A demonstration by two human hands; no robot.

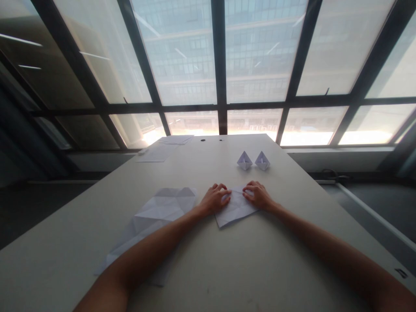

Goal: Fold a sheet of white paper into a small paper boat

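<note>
A folded white paper sheet (234, 210) lies on the pale table (260, 260) in front of me. My left hand (215, 198) presses on its left upper edge with fingers curled. My right hand (258, 194) pinches the paper's right upper corner, fingers bent together. Both forearms reach in from the bottom of the view. Two small folded paper boats (245, 160) (262, 160) stand side by side just beyond my hands.
A creased, unfolded paper sheet (156, 216) lies to the left, partly under my left forearm. Flat sheets (159, 152) lie at the far left end, near two small dark dots (203, 140). Large windows rise behind the table's far edge.
</note>
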